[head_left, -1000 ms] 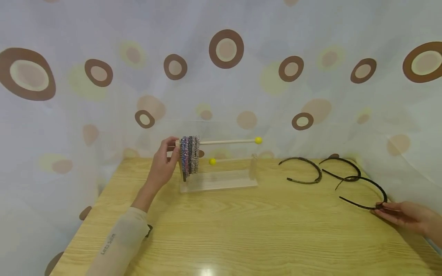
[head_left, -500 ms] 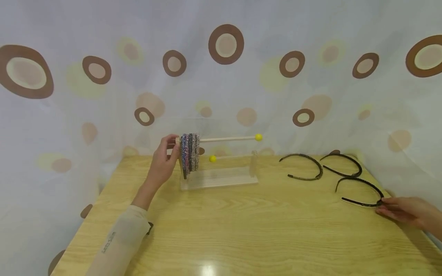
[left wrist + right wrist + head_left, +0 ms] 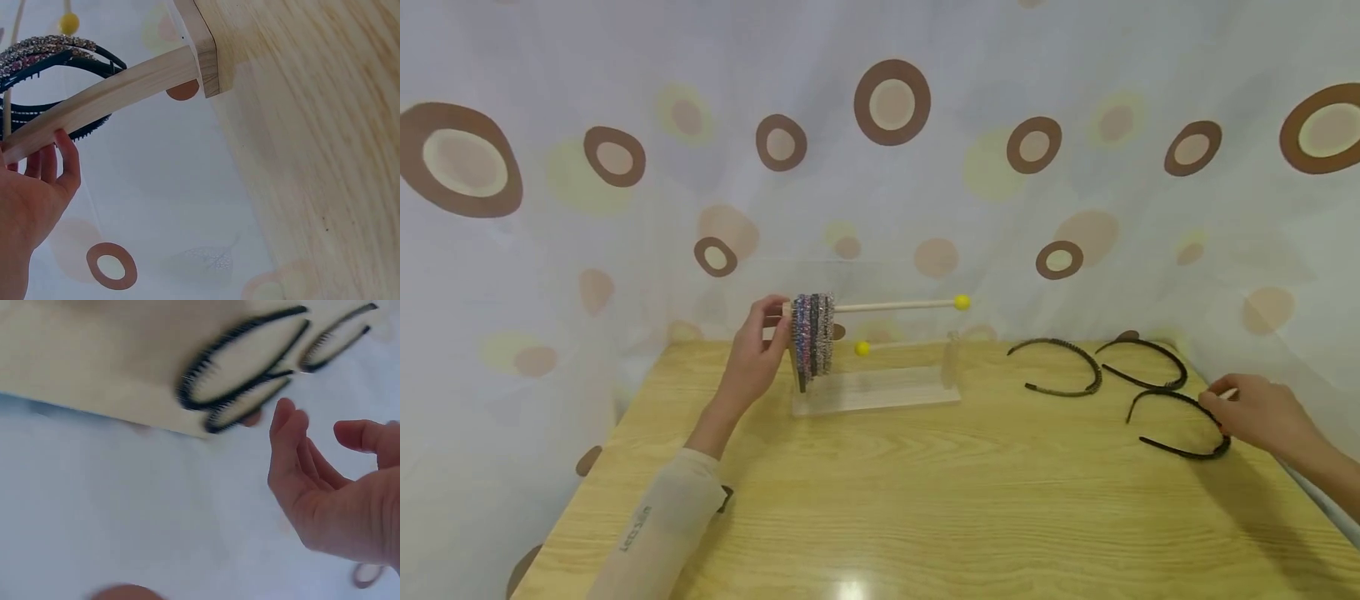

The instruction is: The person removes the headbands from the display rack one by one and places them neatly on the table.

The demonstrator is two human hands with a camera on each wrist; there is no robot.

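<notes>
My left hand grips the upright post of a wooden stand, thumb and fingers at its upper end. Several glittery headbands hang on the stand's upper rod beside that hand. My right hand is raised over a black headband lying on the table. In the right wrist view its fingers are bent loosely, with a gap to the thumb and nothing between them. Two more headbands lie behind: a dark one at the back right and a brownish one left of it.
The upper rod ends in a yellow ball, and a lower rod carries another yellow ball. A small dark object peeks out beside the left sleeve. A patterned curtain surrounds the wooden table.
My right hand has let go of the front black headband and risen up and a little left. That headband was shifted slightly back before its release. The left hand stays on the post.
</notes>
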